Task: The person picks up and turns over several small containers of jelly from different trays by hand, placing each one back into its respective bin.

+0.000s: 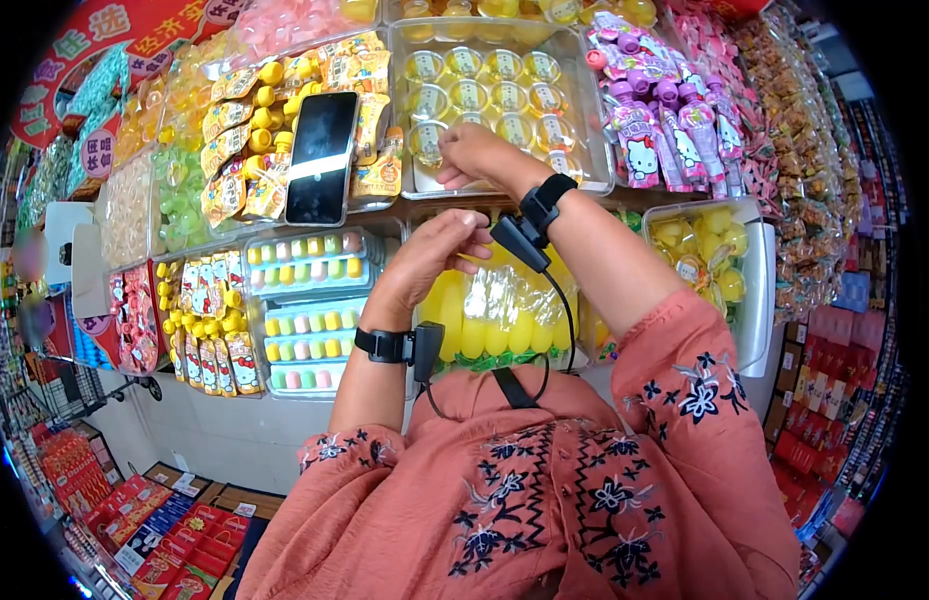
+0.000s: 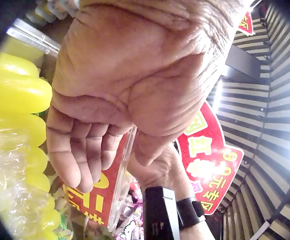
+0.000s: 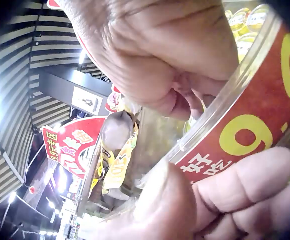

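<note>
My right hand (image 1: 474,158) reaches over the front left of a clear tray (image 1: 596,150) of round lidded cups (image 1: 464,95). Its fingers bend down inside the rim; in the right wrist view the hand (image 3: 160,50) hides its fingertips, so whether it grips a cup cannot be told. Lower and further left, my left hand (image 1: 436,255) hangs before the tray's front edge, fingers loosely bent and nothing in them. The left wrist view shows this hand's bare palm (image 2: 135,75). Yellow tube-shaped packs (image 1: 494,325) lie below both hands.
A phone (image 1: 322,158) lies on yellow pouches (image 1: 229,150) left of the tray. Purple-capped pouches (image 1: 644,150) are on the right. Blue trays of pastel sweets (image 1: 309,325) sit at the front left, a clear bin of yellow packs (image 1: 699,240) at the front right. A red price sign (image 3: 235,125) fronts the tray.
</note>
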`<action>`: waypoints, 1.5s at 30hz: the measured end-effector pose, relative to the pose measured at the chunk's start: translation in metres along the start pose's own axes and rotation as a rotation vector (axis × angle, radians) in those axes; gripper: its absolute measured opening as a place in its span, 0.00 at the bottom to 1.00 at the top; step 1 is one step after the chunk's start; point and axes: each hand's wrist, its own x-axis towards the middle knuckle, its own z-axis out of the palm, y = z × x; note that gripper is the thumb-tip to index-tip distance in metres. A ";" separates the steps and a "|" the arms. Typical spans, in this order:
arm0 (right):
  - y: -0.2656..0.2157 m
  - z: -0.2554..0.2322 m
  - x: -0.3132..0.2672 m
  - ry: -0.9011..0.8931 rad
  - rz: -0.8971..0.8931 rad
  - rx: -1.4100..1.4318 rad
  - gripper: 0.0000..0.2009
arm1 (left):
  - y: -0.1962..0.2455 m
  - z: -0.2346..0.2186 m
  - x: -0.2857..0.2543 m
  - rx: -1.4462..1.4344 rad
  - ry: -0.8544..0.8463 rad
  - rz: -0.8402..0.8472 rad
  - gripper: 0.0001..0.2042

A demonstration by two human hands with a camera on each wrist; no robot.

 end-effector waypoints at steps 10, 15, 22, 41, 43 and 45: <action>0.006 -0.002 0.001 -0.013 -0.002 0.156 0.10 | -0.001 0.008 0.001 0.019 0.016 -0.016 0.18; 0.056 -0.025 0.056 -0.186 -0.305 -0.428 0.13 | 0.005 0.014 -0.005 0.074 0.031 -0.013 0.18; -0.025 -0.043 -0.132 -0.068 -0.362 0.141 0.13 | 0.002 0.012 -0.007 0.099 -0.028 0.065 0.15; 0.182 -0.124 -0.363 0.821 -0.408 0.741 0.14 | 0.030 0.206 0.052 0.830 -0.333 0.286 0.14; 0.189 -0.126 -0.369 0.857 -0.431 0.760 0.14 | 0.026 0.224 0.072 1.066 -0.367 0.515 0.14; 0.191 -0.126 -0.374 0.864 -0.432 0.771 0.14 | 0.023 0.243 0.086 1.300 -0.407 0.713 0.12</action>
